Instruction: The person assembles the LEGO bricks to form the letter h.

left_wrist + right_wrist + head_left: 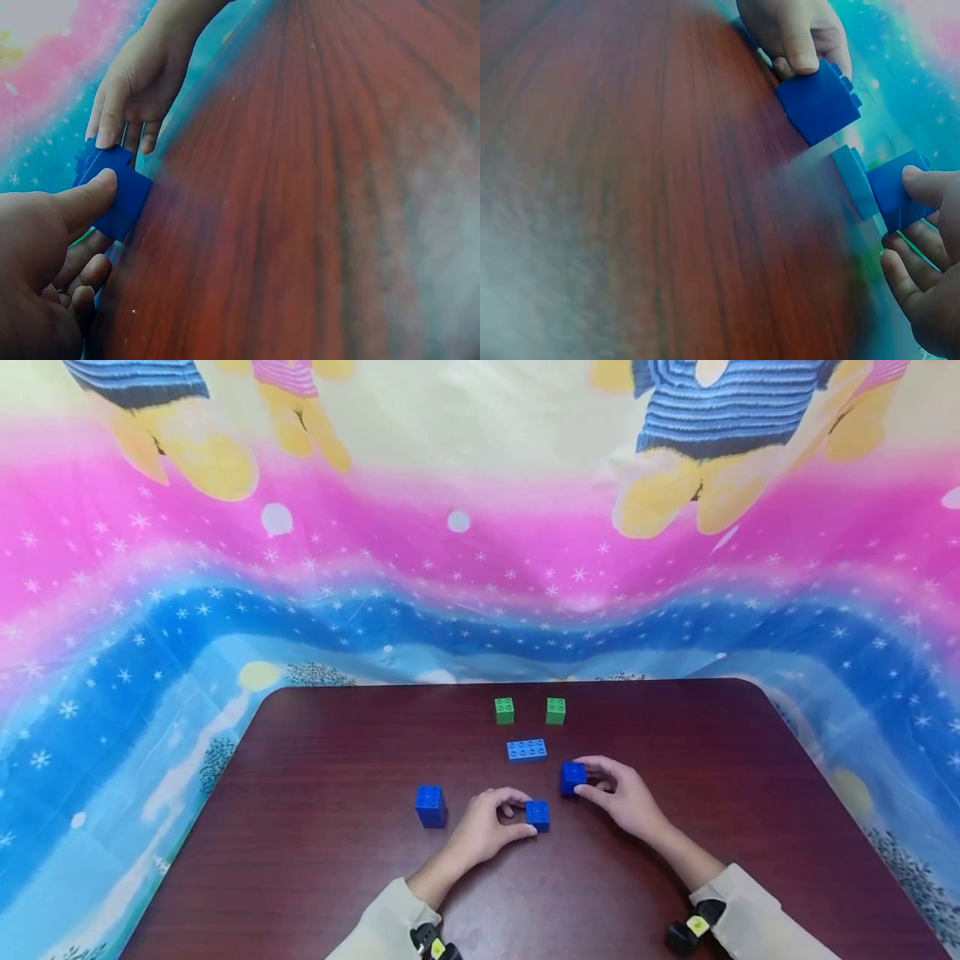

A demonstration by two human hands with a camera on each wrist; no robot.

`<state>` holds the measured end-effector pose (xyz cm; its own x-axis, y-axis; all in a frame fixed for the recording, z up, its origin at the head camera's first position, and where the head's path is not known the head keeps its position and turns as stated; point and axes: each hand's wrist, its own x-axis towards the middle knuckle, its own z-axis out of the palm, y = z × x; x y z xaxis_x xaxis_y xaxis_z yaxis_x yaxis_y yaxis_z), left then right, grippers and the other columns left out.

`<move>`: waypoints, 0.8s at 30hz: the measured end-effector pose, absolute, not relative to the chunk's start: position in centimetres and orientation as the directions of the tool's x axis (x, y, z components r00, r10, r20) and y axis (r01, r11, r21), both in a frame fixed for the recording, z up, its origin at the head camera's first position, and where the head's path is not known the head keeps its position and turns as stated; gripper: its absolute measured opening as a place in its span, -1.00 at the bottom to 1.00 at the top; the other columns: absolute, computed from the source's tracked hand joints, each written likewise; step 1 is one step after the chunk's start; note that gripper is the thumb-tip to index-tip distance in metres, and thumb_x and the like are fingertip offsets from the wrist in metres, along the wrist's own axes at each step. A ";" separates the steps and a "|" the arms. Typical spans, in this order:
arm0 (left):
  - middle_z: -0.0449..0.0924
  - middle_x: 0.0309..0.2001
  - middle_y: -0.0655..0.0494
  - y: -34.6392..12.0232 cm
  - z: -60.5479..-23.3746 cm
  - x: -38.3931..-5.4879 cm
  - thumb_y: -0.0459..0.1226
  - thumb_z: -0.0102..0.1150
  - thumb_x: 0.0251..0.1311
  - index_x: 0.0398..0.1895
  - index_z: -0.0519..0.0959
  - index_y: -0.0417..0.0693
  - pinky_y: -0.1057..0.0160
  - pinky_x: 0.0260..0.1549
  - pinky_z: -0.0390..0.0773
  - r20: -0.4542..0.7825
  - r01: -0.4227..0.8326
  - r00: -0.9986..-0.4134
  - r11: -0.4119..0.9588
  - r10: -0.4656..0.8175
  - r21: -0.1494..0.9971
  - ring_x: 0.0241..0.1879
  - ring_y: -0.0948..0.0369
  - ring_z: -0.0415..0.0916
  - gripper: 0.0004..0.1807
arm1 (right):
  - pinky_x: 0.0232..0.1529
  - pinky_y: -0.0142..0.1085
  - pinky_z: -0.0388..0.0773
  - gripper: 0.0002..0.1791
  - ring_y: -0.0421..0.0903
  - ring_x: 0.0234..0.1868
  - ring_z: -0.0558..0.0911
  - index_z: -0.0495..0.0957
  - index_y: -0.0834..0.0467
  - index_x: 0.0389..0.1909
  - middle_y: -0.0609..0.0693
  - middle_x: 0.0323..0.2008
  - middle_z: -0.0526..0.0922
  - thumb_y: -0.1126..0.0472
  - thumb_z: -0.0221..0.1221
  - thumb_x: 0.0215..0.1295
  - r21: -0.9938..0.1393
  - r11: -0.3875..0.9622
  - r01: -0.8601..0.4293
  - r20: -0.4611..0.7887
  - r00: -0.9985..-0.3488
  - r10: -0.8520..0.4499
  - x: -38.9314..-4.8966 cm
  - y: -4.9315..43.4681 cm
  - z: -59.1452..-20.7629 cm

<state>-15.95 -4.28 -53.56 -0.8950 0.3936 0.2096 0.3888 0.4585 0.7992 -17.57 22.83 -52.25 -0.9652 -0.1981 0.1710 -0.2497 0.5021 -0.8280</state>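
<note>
From where I sit, I take the light blue brick point(527, 750), eight-studded and flat on the dark red-brown table point(330, 877), as my landmark. My left hand point(483, 829) has its thumb and fingertips closed on the near dark blue brick point(537, 816), which is on the near side of that landmark and a touch to its right. My right hand point(624, 793) pinches the other dark blue brick point(573, 778) between thumb and fingers, just to the right of the landmark and slightly nearer me. Both wrist views show me a thumb pressed against a side of each held brick; the two bricks are close together but apart in the head view, and I cannot tell whether either is lifted off the wood. A tall blue block point(431, 807) stands upright to the left of the landmark and nearer me, well apart from it. Beyond the landmark sit the left green brick point(505, 711) and the right green brick point(556, 711), one off each end. Farther beyond, past the far table edge, I see a pink and blue backdrop point(465, 568) with snowflakes.
</note>
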 end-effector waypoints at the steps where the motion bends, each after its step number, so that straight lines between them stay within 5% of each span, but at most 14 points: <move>1: 0.72 -0.25 0.20 -4.3 -53.6 -16.0 -0.17 0.61 0.00 -0.08 0.73 0.04 0.36 -0.23 0.54 0.208 0.386 -0.897 0.459 0.391 0.800 -0.29 0.30 0.55 -0.62 | -0.09 -0.36 0.64 -0.55 0.04 0.03 0.66 0.59 0.12 0.21 0.11 0.05 0.69 0.25 0.38 0.30 -0.828 0.500 -0.254 0.175 -0.964 -0.201 -17.4 22.8 -52.1; 24: 0.72 -0.23 0.17 -4.3 -53.5 -15.9 -0.16 0.61 0.00 -0.08 0.73 -0.02 0.37 -0.20 0.55 0.184 0.363 -0.902 0.456 0.390 0.812 -0.27 0.31 0.57 -0.60 | -0.17 -0.30 0.68 -0.55 -0.11 -0.21 0.68 0.59 0.10 0.18 0.07 0.01 0.70 0.23 0.40 0.27 -0.865 0.397 -0.305 0.201 -0.938 -0.283 -14.5 20.0 -49.8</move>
<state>-15.87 -4.32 -53.53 -0.9021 0.3900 0.1845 0.3633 0.4560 0.8125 -14.53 20.03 -49.84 -0.9379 -0.2826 0.2009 -0.3051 0.3973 -0.8655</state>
